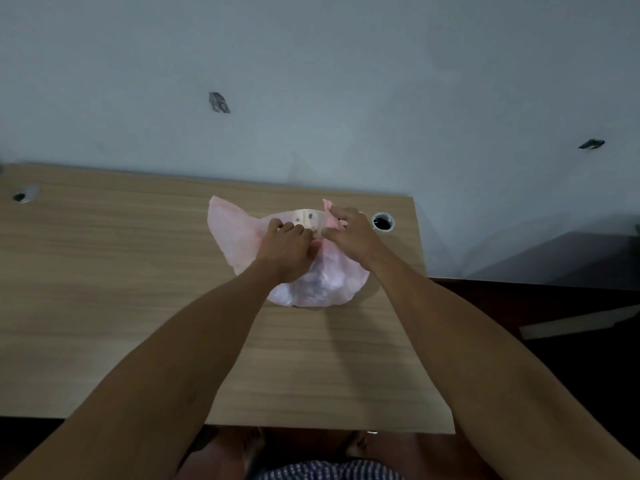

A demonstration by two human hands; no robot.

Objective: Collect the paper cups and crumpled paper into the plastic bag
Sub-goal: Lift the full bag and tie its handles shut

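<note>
Centre of the frame, on the pale wood-grain bench [138, 289]: translucent pink plastic bag [239, 233], bulging with pale contents. Both hands at its mouth, left hand [289, 245] and right hand [349, 235] pinching the film, likely to spread or gather the opening over 1 spotted paper cup [308, 218] showing at the rim. No loose cups or crumpled paper elsewhere on the bench.

Both hands' fingers [277, 225] pinch pink plastic bag [235, 233] mouth on table [104, 271]

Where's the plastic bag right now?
Head view: the plastic bag sits on the table centre-right, under both hands, left of the cable hole.
</note>
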